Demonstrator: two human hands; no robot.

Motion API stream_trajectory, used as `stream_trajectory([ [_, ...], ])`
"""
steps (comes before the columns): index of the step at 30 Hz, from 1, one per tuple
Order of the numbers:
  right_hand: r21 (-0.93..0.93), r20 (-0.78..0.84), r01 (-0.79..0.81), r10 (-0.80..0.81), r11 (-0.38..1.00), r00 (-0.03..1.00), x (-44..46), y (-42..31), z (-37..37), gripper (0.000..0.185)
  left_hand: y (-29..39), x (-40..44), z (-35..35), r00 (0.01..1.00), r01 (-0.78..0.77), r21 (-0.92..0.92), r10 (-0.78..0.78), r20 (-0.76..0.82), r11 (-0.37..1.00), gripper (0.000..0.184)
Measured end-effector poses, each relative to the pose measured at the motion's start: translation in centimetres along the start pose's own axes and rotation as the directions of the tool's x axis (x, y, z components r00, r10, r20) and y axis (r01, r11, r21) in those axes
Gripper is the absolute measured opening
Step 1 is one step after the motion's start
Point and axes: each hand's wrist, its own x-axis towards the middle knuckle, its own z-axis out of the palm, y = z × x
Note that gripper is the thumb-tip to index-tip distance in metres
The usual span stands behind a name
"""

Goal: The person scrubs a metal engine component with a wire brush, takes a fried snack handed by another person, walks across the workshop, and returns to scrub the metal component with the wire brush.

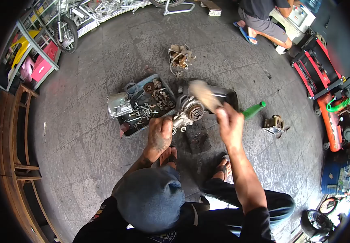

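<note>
My left hand (pixel 161 133) is closed on the lower left end of a silvery engine part (pixel 186 115), which has a round, dark ringed opening. My right hand (pixel 230 122) grips a tan, brush-like tool (pixel 204 95), blurred by motion, so its exact kind is unclear. The tool's broad end is above and right of the engine part; contact between them cannot be made out. Behind the part lies a dark tray (pixel 231 95), partly hidden by the tool. Left of it, a grey tray (pixel 161 78) holds bolts, springs and gears, with a metal cover (pixel 119 105) at its left edge.
A green bottle (pixel 254 109) lies right of my right hand, near a metal cylinder block (pixel 275 124). Another engine part (pixel 180 57) sits farther ahead. A wooden bench (pixel 15 162) is at left, a red compressor tank (pixel 331 125) at right. Another person (pixel 264 20) crouches at upper right.
</note>
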Motion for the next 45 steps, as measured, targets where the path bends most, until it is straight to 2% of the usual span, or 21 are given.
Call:
stream_trajectory([
  [1, -0.066, 0.097, -0.006, 0.012, 0.998, 0.995, 0.5, -0.1, 0.1, 0.036, -0.6, -0.6, 0.2, 1.0, 0.0, -0.008, 0.0, 0.006, 1.0, 0.008],
  [3, -0.126, 0.061, -0.073, 0.081, 0.989, 0.995, -0.2, 2.0, 0.1, 0.036, -2.3, -2.1, 0.1, 0.933, 0.35, -0.248, -0.36, 0.004, 0.903, 0.014],
  [4, -0.375, 0.068, -0.052, 0.084, 0.925, 0.994, -1.1, 5.6, -0.2, 0.036, -1.1, -1.7, -0.5, 0.828, 0.5, -0.478, -0.561, 0.02, 0.722, 0.022],
  [5, -0.391, 0.062, -0.049, 0.079, 0.919, 0.995, -3.3, 9.4, -0.5, 0.037, 0.2, -1.4, -1.1, 0.68, 0.546, -0.691, -0.732, 0.036, 0.474, 0.03],
  [7, -0.189, -0.126, -0.184, 0.162, 0.965, 0.979, -5.2, 11.2, -1.3, 0.039, 0.5, -0.7, -2.2, 0.651, 0.62, -0.599, -0.758, 0.032, 0.507, 0.039],
  [9, -0.036, -0.114, -0.38, 0.374, 0.924, 0.921, -5.2, 10.0, -2.1, 0.04, 0.2, -0.6, -0.8, 0.515, 0.575, -0.748, -0.857, 0.016, 0.331, 0.039],
  [12, 0.241, -0.102, -0.321, 0.353, 0.916, 0.93, -2.6, 3.8, -1.3, 0.041, -3.5, -1.7, 0.3, 0.569, 0.577, -0.803, -0.777, 0.268, 0.146, 0.032],
  [14, 0.322, -0.042, -0.307, 0.337, 0.896, 0.941, -1.0, -0.6, -0.4, 0.042, -5.0, -2.1, 0.6, 0.699, 0.596, -0.803, -0.494, 0.517, 0.002, 0.026],
  [15, 0.317, -0.021, -0.303, 0.326, 0.899, 0.945, -0.8, -2.0, 0.3, 0.042, -3.0, -1.5, 1.2, 0.619, 0.577, -0.817, -0.662, 0.422, 0.019, 0.026],
  [17, 0.296, -0.01, -0.306, 0.323, 0.905, 0.946, -2.1, -1.2, 2.7, 0.041, -0.5, -0.3, 1.7, 0.567, 0.581, -0.812, -0.744, 0.354, 0.058, 0.042],
  [19, 0.209, -0.016, -0.175, 0.182, 0.962, 0.983, -6.3, 1.3, 4.9, 0.04, -0.6, 0.3, 0.3, 0.689, 0.551, -0.834, -0.56, 0.46, -0.007, 0.043],
  [21, 0.049, 0.015, -0.249, 0.248, 0.967, 0.969, -9.0, 3.3, 5.6, 0.043, -2.5, 0.6, -0.6, 0.674, 0.555, -0.832, -0.576, 0.463, -0.019, 0.043],
  [24, 0.202, -0.117, -0.49, 0.517, 0.848, 0.848, -8.2, 4.7, 4.7, 0.05, -3.5, 0.0, -0.5, 0.715, 0.53, -0.825, -0.419, 0.56, -0.197, 0.043],
  [26, 0.246, -0.14, -0.362, 0.403, 0.899, 0.904, -5.5, 2.7, 3.2, 0.047, -3.6, 0.2, 0.2, 0.726, 0.563, -0.727, -0.187, 0.662, -0.393, 0.043],
  [31, 0.384, -0.035, -0.127, 0.152, 0.914, 0.988, -0.7, -1.2, 2.5, 0.039, -3.0, 0.2, 0.8, 0.697, 0.644, -0.657, -0.051, 0.715, -0.392, 0.044],
  [33, 0.171, 0.043, -0.307, 0.304, 0.936, 0.952, -3.3, 3.1, 3.7, 0.041, -2.3, 0.5, -0.2, 0.748, 0.598, -0.715, -0.07, 0.66, -0.361, 0.048],
  [35, -0.154, -0.013, -0.113, 0.112, 0.982, 0.994, -9.6, 10.6, 5.7, 0.05, -3.0, 0.8, -1.7, 0.766, 0.594, -0.748, -0.077, 0.639, -0.296, 0.055],
  [37, 0.029, -0.125, -0.567, 0.566, 0.823, 0.815, -12.9, 13.7, 6.0, 0.058, -3.2, 0.3, -2.2, 0.746, 0.595, -0.748, -0.146, 0.65, -0.294, 0.053],
  [39, 0.094, -0.126, -0.644, 0.651, 0.759, 0.749, -12.6, 12.9, 5.3, 0.062, -2.8, -0.8, -1.2, 0.744, 0.544, -0.737, -0.176, 0.645, -0.402, 0.051],
  [41, 0.15, -0.129, -0.542, 0.56, 0.827, 0.819, -9.4, 8.3, 4.6, 0.056, -3.5, -0.7, 0.0, 0.76, 0.605, -0.681, 0.045, 0.648, -0.414, 0.058],
  [45, 0.398, -0.055, -0.093, 0.125, 0.913, 0.991, -3.2, -1.3, 1.2, 0.051, -2.9, -0.4, 0.7, 0.769, 0.589, -0.704, 0.008, 0.639, -0.397, 0.052],
])
